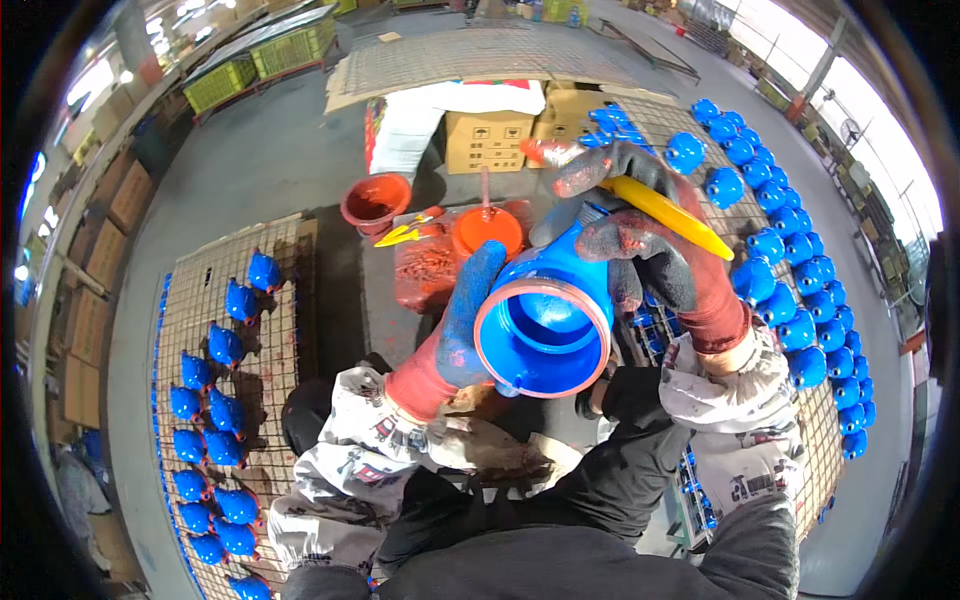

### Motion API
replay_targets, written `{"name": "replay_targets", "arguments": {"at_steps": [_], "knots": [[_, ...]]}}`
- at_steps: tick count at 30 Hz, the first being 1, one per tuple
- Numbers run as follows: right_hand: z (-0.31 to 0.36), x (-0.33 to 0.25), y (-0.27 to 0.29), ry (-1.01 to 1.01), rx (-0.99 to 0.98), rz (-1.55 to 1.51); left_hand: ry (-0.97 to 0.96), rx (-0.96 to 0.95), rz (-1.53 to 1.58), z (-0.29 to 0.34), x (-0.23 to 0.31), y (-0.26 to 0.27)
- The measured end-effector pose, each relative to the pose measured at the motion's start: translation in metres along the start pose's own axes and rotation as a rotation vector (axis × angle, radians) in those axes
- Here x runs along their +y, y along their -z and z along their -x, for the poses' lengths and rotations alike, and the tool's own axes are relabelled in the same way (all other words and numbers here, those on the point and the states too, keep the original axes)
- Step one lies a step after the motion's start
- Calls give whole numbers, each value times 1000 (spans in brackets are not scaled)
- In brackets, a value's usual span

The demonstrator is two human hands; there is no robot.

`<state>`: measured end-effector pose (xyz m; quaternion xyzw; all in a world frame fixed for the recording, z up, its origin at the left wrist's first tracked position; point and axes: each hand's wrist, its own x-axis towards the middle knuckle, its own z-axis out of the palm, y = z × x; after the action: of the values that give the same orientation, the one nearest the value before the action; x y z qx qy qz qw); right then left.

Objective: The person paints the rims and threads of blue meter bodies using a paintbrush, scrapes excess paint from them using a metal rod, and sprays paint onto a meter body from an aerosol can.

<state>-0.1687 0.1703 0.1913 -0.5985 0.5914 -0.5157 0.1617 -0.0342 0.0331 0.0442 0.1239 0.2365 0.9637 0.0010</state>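
My left hand (470, 310), in a blue and dark red glove, grips the left side of a hollow blue housing (600, 290). The wide round opening of this housing faces me, and its rim is reddish. At the upper right, my right hand (650, 220) wears a dark, red-stained glove. Its fingers close around a paintbrush with a yellow handle (680, 218); the red-stained end points left. Some of the right fingers reach the housing's upper right side. Beyond the housing, an orange-red pot (488, 233) with a stick in it stands on a red-smeared work surface (425, 275).
A reddish bucket (376, 200) stands behind on the left, near yellow-handled tools (410, 232). Mesh racks hold several blue housings, on the left (225, 343) and on the right (765, 280). Cardboard boxes (488, 140) and a white sack (405, 130) sit farther back.
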Motion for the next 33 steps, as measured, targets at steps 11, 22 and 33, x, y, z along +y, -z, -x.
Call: {"name": "replay_targets", "arguments": {"at_steps": [11,22,33], "knots": [[-19,85,-24,-53,91,109,-278,-107,118,39,57,42],[11,246,-52,-392,206,31,-502,136,235,74,96,49],[11,337,-90,-396,384,103,-455,155,243,67,85,59]]}}
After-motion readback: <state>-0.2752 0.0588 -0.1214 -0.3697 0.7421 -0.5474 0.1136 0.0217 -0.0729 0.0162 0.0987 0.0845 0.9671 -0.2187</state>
